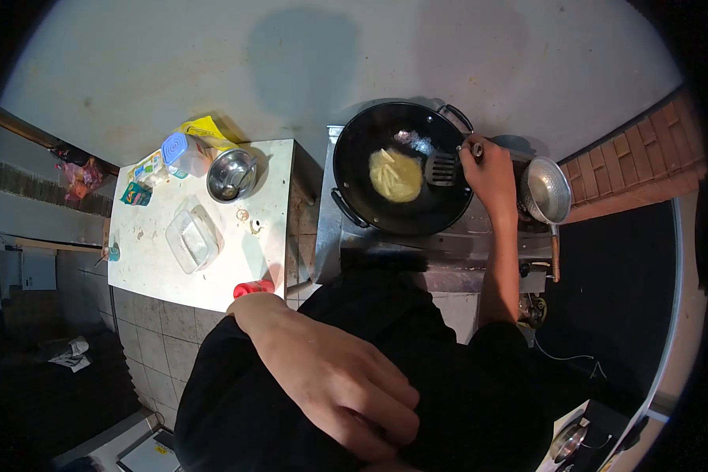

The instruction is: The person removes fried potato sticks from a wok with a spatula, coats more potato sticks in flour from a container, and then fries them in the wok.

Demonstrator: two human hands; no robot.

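Note:
My right hand (492, 177) is closed round the handle of a slotted spatula (440, 168). The spatula's dark head is over the right part of a black wok (370, 211), close beside a pale yellow piece of food (396, 178). The food lies spread in the middle of the wok, with thicker pieces on top of it. My left hand (346, 385) is held low in front of my dark clothing, away from the wok, its fingers curled in. Whatever might be inside those fingers is hidden.
A ladle-like metal pan (546, 189) stands right of the wok on the metal stove (456, 248). On the white table (145, 263) at left are a steel bowl (232, 176), a clear container (192, 239), a blue-lidded tub (185, 153) and a red object (253, 289).

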